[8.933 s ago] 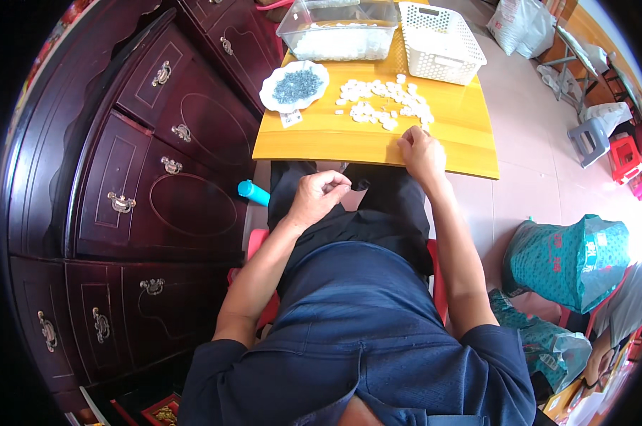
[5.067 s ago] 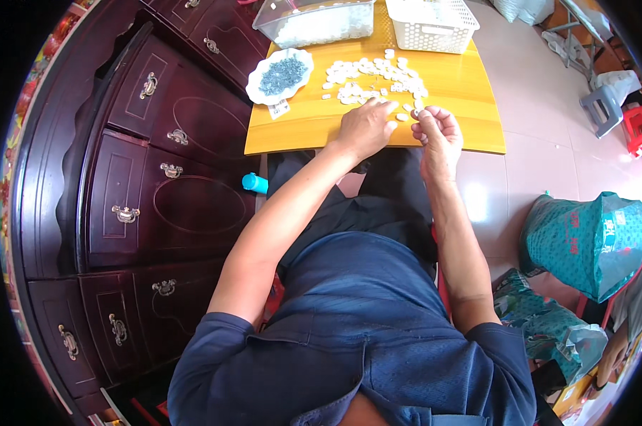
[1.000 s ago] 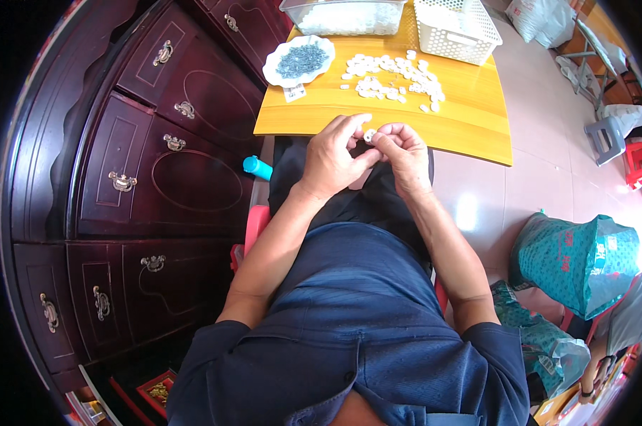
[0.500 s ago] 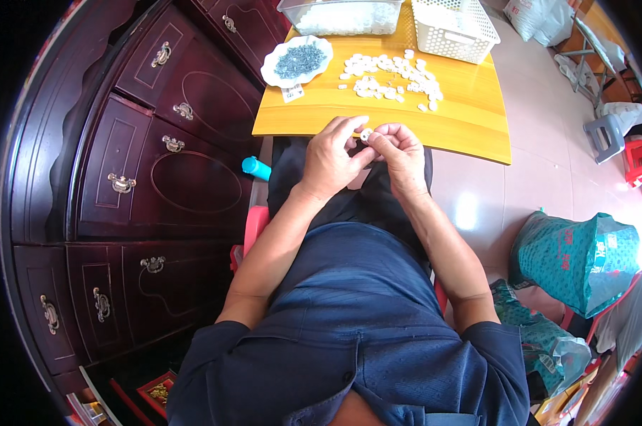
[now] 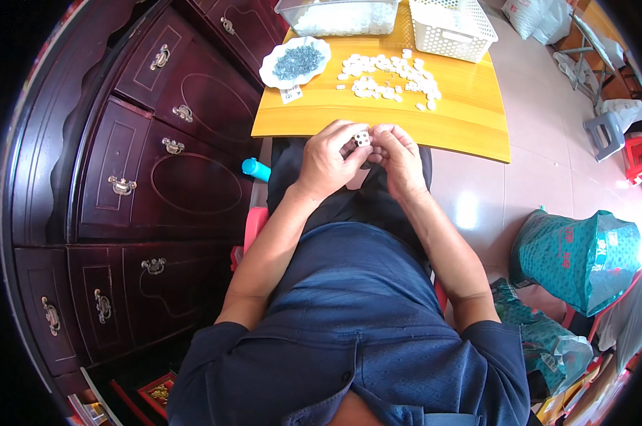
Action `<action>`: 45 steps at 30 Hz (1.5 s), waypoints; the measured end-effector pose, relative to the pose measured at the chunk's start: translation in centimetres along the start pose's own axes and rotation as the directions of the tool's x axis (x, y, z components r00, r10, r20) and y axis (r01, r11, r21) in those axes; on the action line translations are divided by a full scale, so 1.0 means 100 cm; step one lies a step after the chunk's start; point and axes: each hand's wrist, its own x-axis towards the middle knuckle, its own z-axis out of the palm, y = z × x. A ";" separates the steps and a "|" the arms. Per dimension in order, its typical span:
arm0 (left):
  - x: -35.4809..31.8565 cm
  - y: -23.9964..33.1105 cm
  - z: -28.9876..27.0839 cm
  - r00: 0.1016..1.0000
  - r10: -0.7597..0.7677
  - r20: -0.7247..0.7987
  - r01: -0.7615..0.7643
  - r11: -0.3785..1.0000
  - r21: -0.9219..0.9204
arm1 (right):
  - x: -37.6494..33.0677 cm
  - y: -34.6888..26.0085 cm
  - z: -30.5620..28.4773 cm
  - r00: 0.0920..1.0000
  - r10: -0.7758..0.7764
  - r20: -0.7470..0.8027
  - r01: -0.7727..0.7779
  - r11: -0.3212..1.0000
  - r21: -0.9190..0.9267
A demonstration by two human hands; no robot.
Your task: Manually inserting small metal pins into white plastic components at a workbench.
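Note:
A small white plastic piece (image 5: 362,139) with dark holes in its face is pinched between the thumb and fingers of my left hand (image 5: 328,157), above my lap at the table's near edge. My right hand (image 5: 402,162) is right beside it, thumb and fingertips closed together; what they hold, if anything, is too small to make out. Farther off on the yellow wooden table (image 5: 292,122) lie many loose white plastic pieces (image 5: 394,77). To their left a white scalloped dish (image 5: 270,74) holds a heap of small dark bluish-grey parts (image 5: 297,62).
A clear plastic bin (image 5: 335,27) of whitish pieces and a cream perforated basket (image 5: 452,47) stand at the table's far side. Dark wooden cabinets (image 5: 193,177) line my left, near a turquoise bottle (image 5: 255,169). Teal bags (image 5: 575,259) and a grey stool (image 5: 605,136) are at right.
The white piece has turned so its holed face shows, and it sits more in my left fingers. My right fingertips have drawn slightly back from it.

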 end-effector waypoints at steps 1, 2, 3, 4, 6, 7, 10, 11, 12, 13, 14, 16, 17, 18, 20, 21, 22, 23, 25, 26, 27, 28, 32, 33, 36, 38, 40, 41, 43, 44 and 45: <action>-0.001 0.000 -0.001 1.000 0.001 0.001 -0.001 1.000 0.000 | -0.001 -0.001 0.000 1.000 0.019 0.007 -0.019 1.000 -0.022; -0.002 0.000 -0.002 1.000 -0.001 0.012 0.001 1.000 -0.016 | -0.001 -0.001 0.000 0.999 0.038 0.014 -0.037 0.998 -0.045; -0.002 0.000 -0.003 1.000 -0.003 0.024 0.004 0.999 -0.033 | -0.001 -0.001 0.000 0.999 0.037 0.014 -0.037 0.998 -0.045; -0.002 0.000 -0.004 1.000 -0.003 0.024 0.003 0.999 -0.033 | -0.002 -0.001 0.001 0.997 0.080 0.013 -0.079 0.996 -0.041; -0.003 -0.001 -0.005 0.999 -0.001 0.049 0.003 0.999 -0.045 | -0.002 -0.001 0.001 0.993 0.122 0.013 -0.121 0.992 -0.038; -0.003 -0.001 -0.007 0.999 0.000 0.049 0.002 0.999 -0.046 | -0.002 0.000 0.001 0.990 0.135 0.032 -0.133 0.989 -0.063; -0.002 -0.002 -0.009 0.995 0.026 0.095 -0.028 0.999 0.018 | -0.003 -0.001 0.002 0.989 0.135 0.063 -0.129 0.987 -0.093; -0.003 -0.004 -0.009 0.995 0.037 0.090 -0.039 0.999 0.022 | -0.003 -0.001 0.004 0.990 0.121 0.077 -0.113 0.989 -0.097; -0.004 -0.005 -0.009 0.995 0.048 0.085 -0.051 0.998 0.025 | -0.003 0.000 0.005 0.990 0.121 0.078 -0.113 0.989 -0.097; -0.003 -0.004 -0.010 0.995 0.049 0.086 -0.051 0.998 0.024 | -0.004 0.001 0.005 0.992 0.081 0.100 -0.072 0.993 -0.095; -0.003 -0.002 -0.011 0.995 0.034 0.093 -0.035 0.999 0.011 | -0.004 0.001 0.004 0.992 0.041 0.122 -0.030 0.995 -0.092; -0.003 0.000 -0.012 0.995 0.020 0.100 -0.020 1.000 -0.002 | -0.001 0.004 -0.001 0.990 0.028 0.142 -0.010 0.992 -0.123; -0.003 0.000 -0.012 0.995 0.030 0.091 -0.028 0.999 -0.015 | 0.001 0.006 -0.003 0.987 0.015 0.162 0.010 0.988 -0.153; -0.002 0.000 -0.012 0.996 0.040 0.083 -0.038 0.999 -0.028 | 0.001 0.007 -0.005 0.987 0.014 0.163 0.012 0.988 -0.152; -0.003 0.003 -0.013 0.996 0.014 0.086 -0.009 0.998 -0.055 | 0.001 0.007 -0.005 0.986 -0.006 0.169 0.034 0.986 -0.163; -0.002 0.005 -0.014 0.996 -0.015 0.089 0.022 0.996 -0.082 | 0.002 0.008 -0.005 0.986 -0.009 0.168 0.036 0.986 -0.162; -0.002 0.005 -0.013 0.996 -0.012 0.091 0.020 0.996 -0.081 | 0.002 0.009 -0.005 0.989 -0.010 0.148 0.036 0.985 -0.171; -0.003 0.004 -0.013 0.996 -0.010 0.084 0.018 0.995 -0.093 | 0.002 0.010 -0.005 0.992 -0.012 0.128 0.035 0.983 -0.181; -0.003 0.001 -0.011 0.997 -0.006 0.079 0.014 0.994 -0.105 | 0.002 0.009 -0.007 0.989 -0.008 0.150 0.036 0.983 -0.180; -0.004 -0.001 -0.011 0.997 0.001 0.080 0.007 0.996 -0.093 | 0.002 0.008 -0.007 0.985 -0.002 0.172 0.033 0.983 -0.182; -0.004 -0.003 -0.011 0.997 0.007 0.081 -0.001 0.997 -0.082 | 0.001 0.008 -0.006 0.985 -0.004 0.171 0.036 0.983 -0.180; -0.004 -0.004 -0.011 0.997 0.009 0.083 -0.002 0.997 -0.081 | -0.003 0.004 0.000 0.990 0.021 0.140 -0.001 0.990 -0.141; -0.005 -0.004 -0.008 0.998 -0.020 0.062 0.030 0.986 -0.162 | -0.002 0.006 0.000 0.989 0.007 0.146 0.011 0.993 -0.121; -0.006 -0.003 -0.007 0.998 -0.038 0.041 0.045 0.977 -0.207 | -0.003 0.007 -0.001 0.989 0.005 0.145 0.012 0.993 -0.120; -0.011 -0.004 -0.004 0.986 -0.163 0.021 0.162 0.942 -0.294 | -0.003 0.008 0.003 0.992 -0.011 0.126 0.028 0.991 -0.131; -0.013 -0.006 -0.002 0.984 -0.179 0.013 0.176 0.944 -0.278 | -0.003 0.009 0.004 0.991 -0.033 0.131 0.052 0.988 -0.148; -0.014 -0.007 0.000 0.981 -0.195 0.007 0.190 0.946 -0.262 | -0.005 0.009 0.008 0.994 -0.042 0.102 0.057 0.986 -0.154; -0.015 -0.008 0.000 0.981 -0.192 -0.020 0.185 0.963 -0.196 | -0.006 0.009 0.010 0.996 -0.050 0.074 0.062 0.985 -0.161; -0.015 -0.010 0.000 0.982 -0.185 -0.043 0.178 0.976 -0.129 | -0.006 0.010 0.011 0.997 -0.045 0.064 0.055 0.985 -0.161; -0.016 -0.010 0.000 0.979 -0.204 -0.021 0.200 0.972 -0.122 | -0.006 0.010 0.012 0.998 -0.038 0.057 0.047 0.985 -0.164; -0.016 -0.011 0.000 0.975 -0.223 0.001 0.222 0.968 -0.116 | -0.005 0.011 0.010 0.998 -0.040 0.055 0.049 0.986 -0.162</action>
